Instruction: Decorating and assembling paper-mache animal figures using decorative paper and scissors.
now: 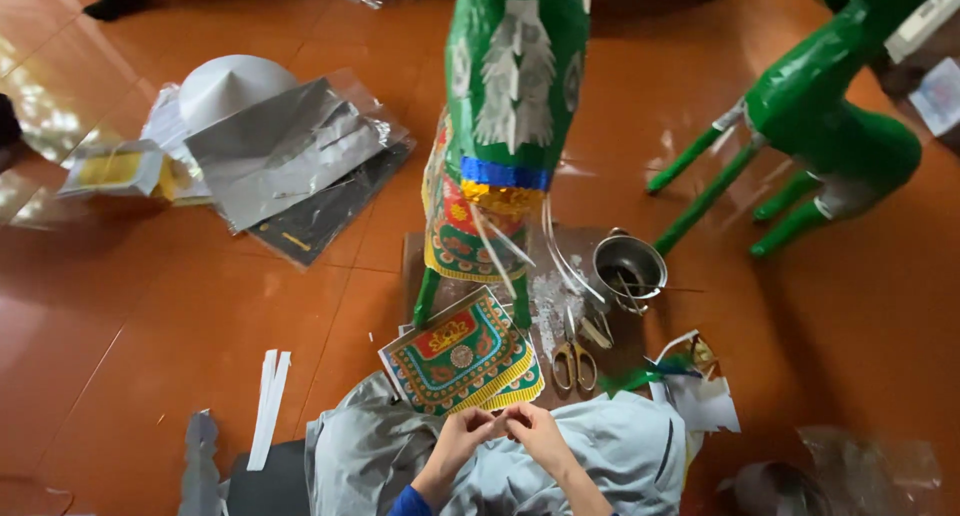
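Closest in, the left hand (462, 438) and the right hand (535, 431) meet fingertip to fingertip over the lap, both pinched shut on something too small to make out. They sit just at the near edge of a fan-shaped decorated paper panel (462, 354), green and red with a gold fringe, which lies on the grey-clad knees. Just right of it, yellow-handled scissors (574, 360) rest on a brown board (580, 251), with a small metal pot (628, 268) beyond them. Behind stands a green paper horse figure (512, 96). A second green figure (830, 116) lies farther right on the orange floor (150, 316); silver sheets (275, 151) lie far left.
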